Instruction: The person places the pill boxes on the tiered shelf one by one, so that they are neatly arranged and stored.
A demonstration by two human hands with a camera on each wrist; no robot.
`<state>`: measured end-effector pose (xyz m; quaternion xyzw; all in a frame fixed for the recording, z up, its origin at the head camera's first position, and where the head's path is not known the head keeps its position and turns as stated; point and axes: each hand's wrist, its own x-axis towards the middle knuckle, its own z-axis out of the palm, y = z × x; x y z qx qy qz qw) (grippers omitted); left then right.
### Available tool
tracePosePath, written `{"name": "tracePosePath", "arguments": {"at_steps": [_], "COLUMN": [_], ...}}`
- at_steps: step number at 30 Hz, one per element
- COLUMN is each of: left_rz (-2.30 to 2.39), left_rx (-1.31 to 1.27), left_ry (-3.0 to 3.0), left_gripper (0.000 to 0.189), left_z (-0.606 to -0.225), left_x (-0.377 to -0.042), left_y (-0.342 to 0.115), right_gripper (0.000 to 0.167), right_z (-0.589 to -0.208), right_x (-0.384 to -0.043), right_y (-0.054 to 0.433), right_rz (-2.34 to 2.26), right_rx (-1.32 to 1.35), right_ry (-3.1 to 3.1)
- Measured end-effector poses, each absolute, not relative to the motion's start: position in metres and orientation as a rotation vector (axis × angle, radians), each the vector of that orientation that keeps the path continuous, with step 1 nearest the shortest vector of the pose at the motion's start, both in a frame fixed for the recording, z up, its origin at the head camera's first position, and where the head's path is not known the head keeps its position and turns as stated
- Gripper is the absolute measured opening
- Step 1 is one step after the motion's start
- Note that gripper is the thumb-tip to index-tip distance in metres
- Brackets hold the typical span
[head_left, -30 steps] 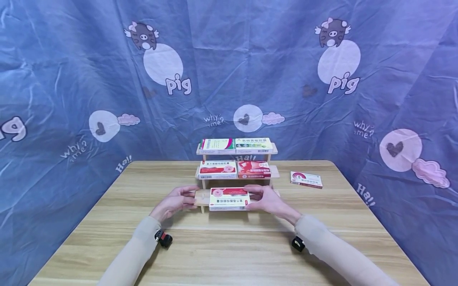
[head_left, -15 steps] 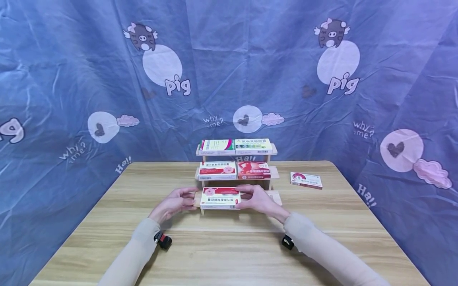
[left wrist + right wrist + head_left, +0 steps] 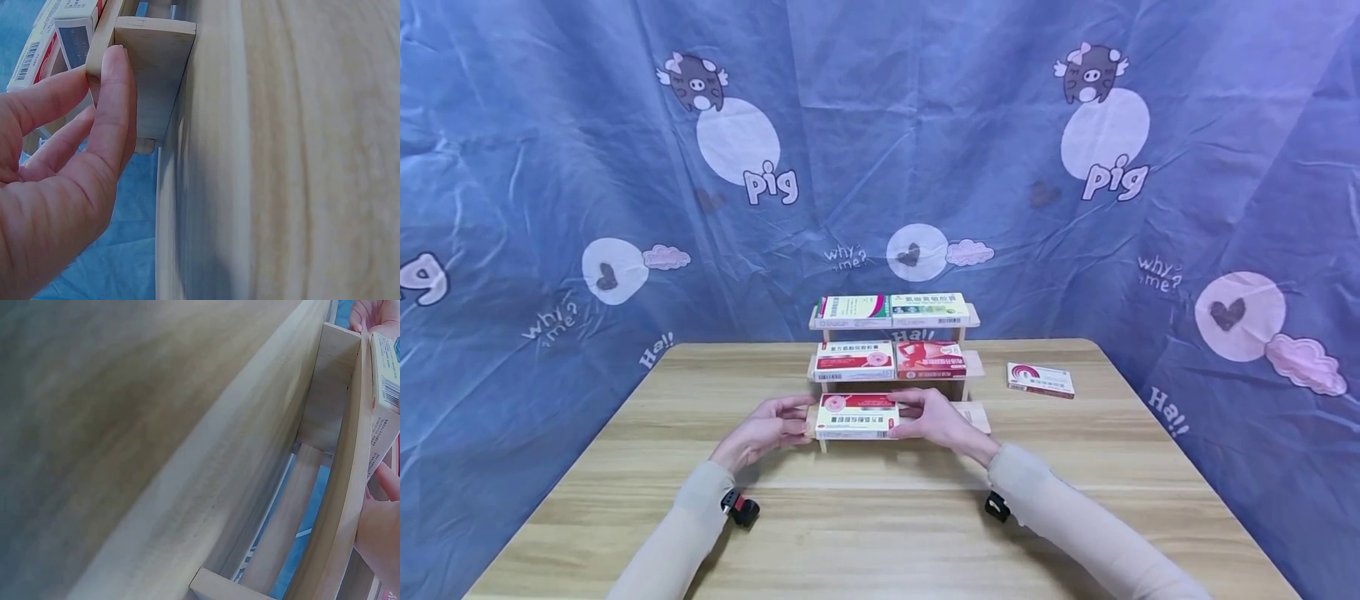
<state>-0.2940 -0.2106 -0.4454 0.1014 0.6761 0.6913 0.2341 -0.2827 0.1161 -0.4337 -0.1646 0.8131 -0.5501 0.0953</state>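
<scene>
A white-and-red medicine box (image 3: 856,417) lies on the bottom tier of a small three-tier wooden shelf (image 3: 976,416). My right hand (image 3: 936,421) holds this box by its right end, thumb in front. In the right wrist view the hand (image 3: 377,531) shows only partly at the edge, beside the box (image 3: 385,400). At the tier's left end, my left hand (image 3: 766,429) pinches the board; the left wrist view has the fingertips of that hand (image 3: 69,156) against the board's end (image 3: 103,47). Part of the bottom tier is hidden behind the box and right hand.
The middle tier carries a white-and-red box (image 3: 854,361) and a red box (image 3: 931,360). On top sit a green-and-white box (image 3: 853,308) and a white-green box (image 3: 929,307). Another box (image 3: 1040,378) lies on the wooden table (image 3: 880,533) to the right. A blue curtain hangs behind.
My right hand has slid the medicine box leftward along the bottom tier, up to near my left hand. The left hand has stayed at the tier's left end.
</scene>
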Motion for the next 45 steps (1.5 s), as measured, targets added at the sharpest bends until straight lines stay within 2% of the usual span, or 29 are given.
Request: {"name": "tracePosePath", "arguments": {"at_steps": [24,40,45], "left_rz": [1.890,1.878,1.878], "left_rx": [0.282,0.266,0.269], "left_ry": [1.854,1.866,1.870], "left_gripper": [0.069,0.068,0.068], "left_z": [-0.442,-0.441,-0.442], "left_x": [-0.290,-0.292,-0.292], "left_y": [-0.211,-0.210,-0.210], "right_gripper": [0.066,0.046,0.044], "right_z": [-0.430,-0.429,-0.428], "right_x": [-0.280,-0.282,-0.284], "right_y": [0.120,0.166,0.180], "right_rz": [-1.608,-1.644,-1.637], "right_rx": [-0.627,-0.654,-0.667], "right_ry": [2.399,2.301,2.295]}}
